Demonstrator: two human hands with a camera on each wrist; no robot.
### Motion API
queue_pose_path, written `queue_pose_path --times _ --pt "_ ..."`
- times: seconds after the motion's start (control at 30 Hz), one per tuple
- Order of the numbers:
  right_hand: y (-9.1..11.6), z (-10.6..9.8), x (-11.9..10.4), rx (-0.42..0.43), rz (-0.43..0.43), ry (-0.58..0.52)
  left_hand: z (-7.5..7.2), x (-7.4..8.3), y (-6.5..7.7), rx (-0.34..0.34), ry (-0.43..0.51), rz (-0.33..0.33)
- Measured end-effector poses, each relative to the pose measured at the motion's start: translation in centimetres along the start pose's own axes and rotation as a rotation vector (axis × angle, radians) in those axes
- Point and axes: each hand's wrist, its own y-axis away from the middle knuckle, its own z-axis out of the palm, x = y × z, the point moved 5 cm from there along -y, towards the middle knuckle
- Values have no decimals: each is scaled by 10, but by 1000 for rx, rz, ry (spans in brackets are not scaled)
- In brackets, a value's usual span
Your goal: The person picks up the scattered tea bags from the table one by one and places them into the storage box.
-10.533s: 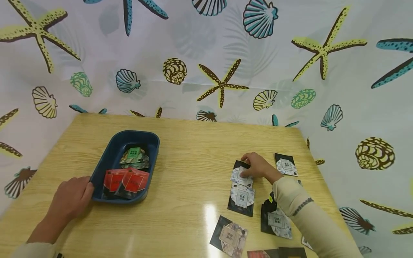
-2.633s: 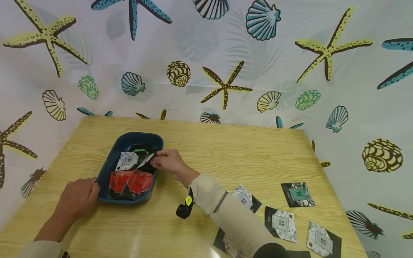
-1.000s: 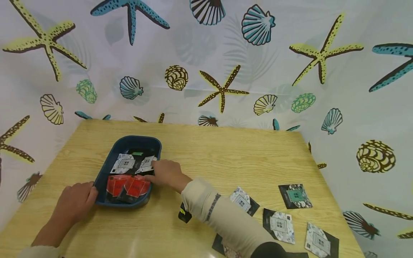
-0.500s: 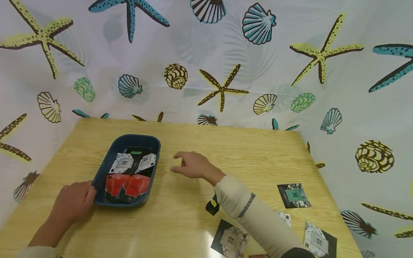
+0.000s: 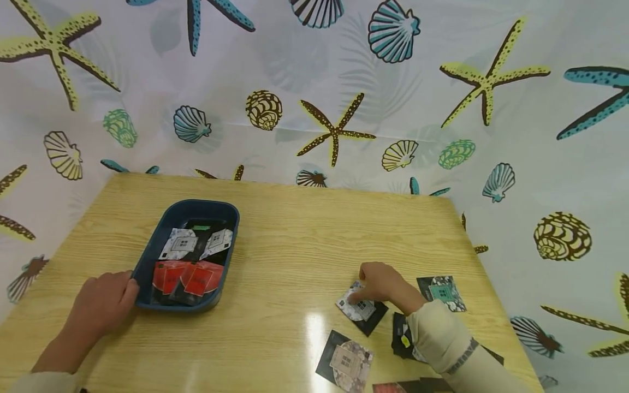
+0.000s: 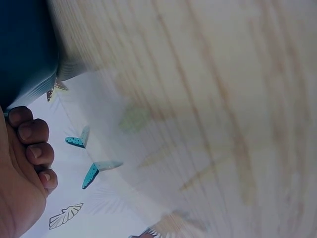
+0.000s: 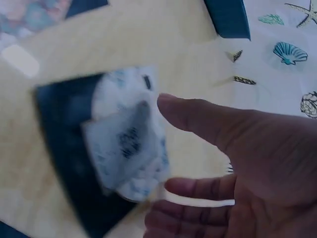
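Note:
My left hand (image 5: 100, 305) grips the left rim of a dark blue plastic bin (image 5: 177, 308); its curled fingers (image 6: 34, 131) show beside the bin in the left wrist view. Inside lie two white-patterned sachets (image 5: 179, 244), two red sachets (image 5: 199, 279) and a mostly covered green one (image 5: 201, 227). My right hand (image 5: 385, 286) is over a black-and-white sachet (image 7: 126, 144) on the table. In the right wrist view, thumb and fingers are spread at that sachet's white end and do not pinch it.
A pinkish-brown sachet (image 5: 345, 361) lies in front, a green-labelled one (image 5: 441, 293) at the right. My right sleeve (image 5: 452, 338) partly covers other sachets. A red sachet (image 5: 388, 387) is cut by the lower frame edge. A shell-print cloth (image 5: 221, 82) hangs behind the table (image 5: 285, 234).
Two white-patterned sachets have been put in the bin. My right hand let go of the second and moved right to the sachet on the table. The left hand stays at the bin.

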Motion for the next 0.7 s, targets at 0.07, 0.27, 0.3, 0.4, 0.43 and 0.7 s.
queue_pose_path --times 0.07,0.27,0.3,0.4,0.43,0.7 --pt "4 7 2 17 50 19 0 -1 1 -1 0 -3" --pt "7 15 2 28 119 -8 4 -3 2 -53 5 -24" --pt "7 15 1 18 111 -23 4 -2 3 -55 3 -24" --pt "6 12 2 -5 45 -75 3 -2 3 -48 -1 -20" --pt "5 10 3 -16 7 -111 2 -1 3 -42 0 -17" --pt "-5 -4 6 -182 -146 -598 -3 3 3 -8 -2 -2"
